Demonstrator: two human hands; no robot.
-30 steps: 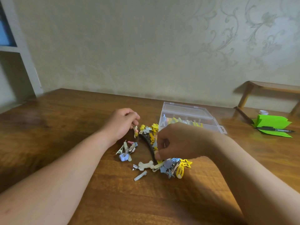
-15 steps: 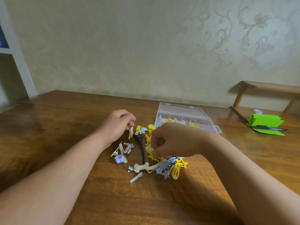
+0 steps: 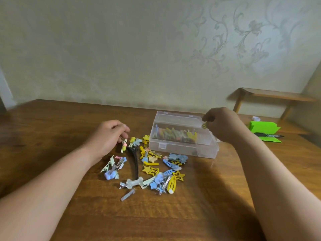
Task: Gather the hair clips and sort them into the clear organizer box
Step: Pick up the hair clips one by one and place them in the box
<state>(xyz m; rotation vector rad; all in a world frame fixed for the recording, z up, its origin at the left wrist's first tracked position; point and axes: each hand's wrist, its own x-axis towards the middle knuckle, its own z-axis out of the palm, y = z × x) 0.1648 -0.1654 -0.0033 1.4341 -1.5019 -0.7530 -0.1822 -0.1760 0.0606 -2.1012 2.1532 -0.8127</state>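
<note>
Hair clips (image 3: 152,169) heaped on wooden table (image 3: 52,119), just before clear organizer box (image 3: 182,148), more inside it. Print on black marker (image 3: 268,135) too small to read. Right hand (image 3: 224,126) pinching yellow clip (image 3: 204,125) over box's right end; left hand (image 3: 107,136) pinching dangling clip (image 3: 124,146) at heap's far-left edge. Broad wood showing left of heap and nearer.

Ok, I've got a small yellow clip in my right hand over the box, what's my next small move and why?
Probably lower the right hand and release the yellow clip into the clear organizer box. It is pinched over the box's right end, other clips already sit inside, and the left hand holds a second clip beside the pile.
</note>
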